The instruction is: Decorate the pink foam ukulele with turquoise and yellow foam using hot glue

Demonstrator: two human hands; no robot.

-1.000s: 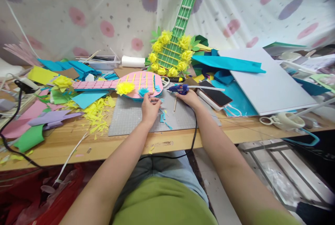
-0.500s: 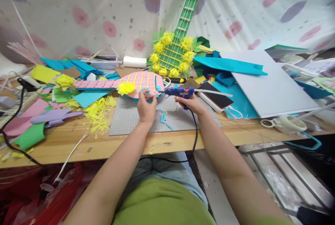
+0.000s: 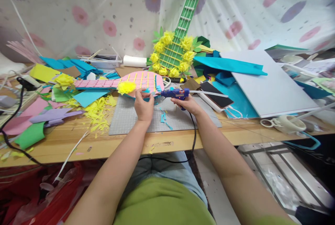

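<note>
My right hand point(image 3: 186, 103) is wrapped round a blue hot glue gun point(image 3: 176, 94), its nozzle aimed left and a long white glue stick point(image 3: 209, 93) sticking out of its back. Close to the nozzle, my left hand point(image 3: 144, 104) pinches a small piece of blue paper point(image 3: 147, 90) between thumb and fingers. Just behind both hands lies a pink paper guitar point(image 3: 142, 79) with yellow strips on its body and a yellow paper flower point(image 3: 126, 87) on it. Part of its lower edge is hidden by my left hand. Beneath sits a grey cutting mat point(image 3: 125, 122).
A green paper guitar point(image 3: 170, 52) ringed with yellow flowers leans at the back. Yellow scraps point(image 3: 96, 117) and coloured paper lie left. A phone point(image 3: 216, 94) and a white board point(image 3: 272, 92) are right. The glue gun's black cord point(image 3: 195, 137) hangs over the table edge.
Both hands have shifted slightly left, the glue gun moving along with my right hand. The guitars have stayed in place.
</note>
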